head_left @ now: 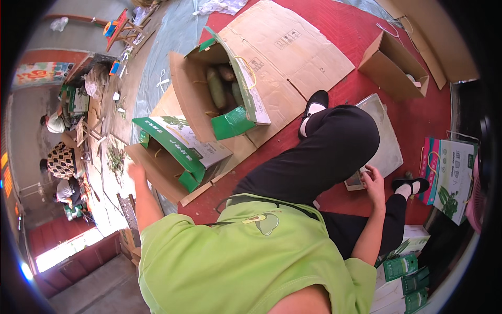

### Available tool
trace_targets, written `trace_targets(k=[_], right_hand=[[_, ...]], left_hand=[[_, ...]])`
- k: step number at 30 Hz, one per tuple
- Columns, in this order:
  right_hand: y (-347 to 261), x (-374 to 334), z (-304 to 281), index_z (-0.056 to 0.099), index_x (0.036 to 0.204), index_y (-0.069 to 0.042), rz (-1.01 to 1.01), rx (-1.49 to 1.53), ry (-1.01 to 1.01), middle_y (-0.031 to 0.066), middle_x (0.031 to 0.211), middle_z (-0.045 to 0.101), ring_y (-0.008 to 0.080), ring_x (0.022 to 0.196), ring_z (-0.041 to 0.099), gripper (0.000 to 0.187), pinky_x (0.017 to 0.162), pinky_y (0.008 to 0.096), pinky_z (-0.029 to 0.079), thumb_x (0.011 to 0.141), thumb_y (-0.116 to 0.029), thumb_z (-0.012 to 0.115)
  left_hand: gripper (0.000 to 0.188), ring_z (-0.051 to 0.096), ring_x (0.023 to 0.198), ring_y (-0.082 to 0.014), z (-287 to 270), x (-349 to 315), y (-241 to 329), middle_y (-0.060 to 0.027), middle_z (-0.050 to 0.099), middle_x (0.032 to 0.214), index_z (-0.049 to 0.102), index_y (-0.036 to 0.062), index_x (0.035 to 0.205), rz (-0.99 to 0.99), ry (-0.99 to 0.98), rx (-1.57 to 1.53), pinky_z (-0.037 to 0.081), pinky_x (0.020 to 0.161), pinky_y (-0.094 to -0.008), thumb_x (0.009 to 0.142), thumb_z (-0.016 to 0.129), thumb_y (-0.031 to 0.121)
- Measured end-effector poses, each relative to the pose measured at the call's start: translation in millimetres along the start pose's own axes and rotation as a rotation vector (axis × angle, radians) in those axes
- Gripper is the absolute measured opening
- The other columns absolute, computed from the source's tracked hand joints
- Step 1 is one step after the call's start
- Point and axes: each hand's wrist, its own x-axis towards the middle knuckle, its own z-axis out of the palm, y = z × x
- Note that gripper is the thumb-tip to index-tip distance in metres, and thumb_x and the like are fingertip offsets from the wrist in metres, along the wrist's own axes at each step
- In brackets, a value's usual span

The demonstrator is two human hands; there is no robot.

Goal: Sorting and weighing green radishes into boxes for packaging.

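My left hand [134, 170] is by the outer flap of an open green-and-white carton [184, 152]; its fingers are washed out by bright light. The inside of that carton is mostly shadowed. Just beyond stands a second open carton [196, 99], holding long green vegetables [216, 88] and something brownish. My right hand [372, 180] is beside my raised knee, fingers bent at the near edge of a shallow grey-white tray [393, 144]. Something small and pale shows at its fingertips, too small to name.
Flattened cardboard [293, 47] lies on the red floor covering [345, 26]. A brown box [392, 68] stands at the far right, with a printed carton bag [454, 175] nearer. Green-topped cartons [401, 268] sit by my right side. Several people [61, 159] are at the far left.
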Motion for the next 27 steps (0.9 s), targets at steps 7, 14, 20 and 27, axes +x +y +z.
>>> trace_targets(k=[7,14,20,27], right_hand=[[8.9,-1.2,-11.8,0.055,0.125,-0.003,0.037,0.02,0.018,0.0037,0.094,0.064,0.0084,0.075,0.057,0.036,0.058,0.0219,0.042,0.091,-0.013,0.058],[4.2,-9.1,-13.3,0.053,0.126,-0.004,0.006,-0.024,0.032,0.0057,0.1,0.063,0.009,0.079,0.059,0.037,0.058,0.0201,0.043,0.091,-0.016,0.057],[3.9,-10.0,-16.6,0.054,0.125,-0.004,-0.024,-0.064,0.044,0.0045,0.098,0.063,0.0096,0.079,0.058,0.036,0.059,0.0213,0.042,0.091,-0.016,0.057],[1.8,-14.5,-11.9,0.056,0.122,-0.002,-0.018,-0.045,0.044,0.0061,0.09,0.065,0.0122,0.08,0.059,0.034,0.074,0.0273,0.048,0.088,-0.009,0.059]], left_hand=[[0.044,0.064,0.081,-0.0294,-96.7,-46.5,255.3,-0.0174,0.066,0.084,0.066,-0.0008,0.092,0.524,-0.018,-0.643,0.049,0.075,-0.037,0.084,0.065,0.043],[0.051,0.069,0.072,-0.0309,-93.9,-67.8,322.0,-0.0246,0.068,0.086,0.067,-0.0057,0.094,0.371,-0.493,-0.503,0.054,0.066,-0.038,0.08,0.064,0.043],[0.042,0.068,0.063,-0.0319,-77.6,-80.7,284.7,-0.0239,0.067,0.073,0.069,-0.0062,0.083,0.46,-0.407,-0.35,0.054,0.063,-0.0413,0.078,0.06,0.035],[0.042,0.066,0.059,-0.0326,-54.2,-79.3,191.3,-0.0222,0.065,0.064,0.068,-0.0069,0.078,0.322,-0.373,-0.301,0.052,0.062,-0.0402,0.078,0.061,0.034]])
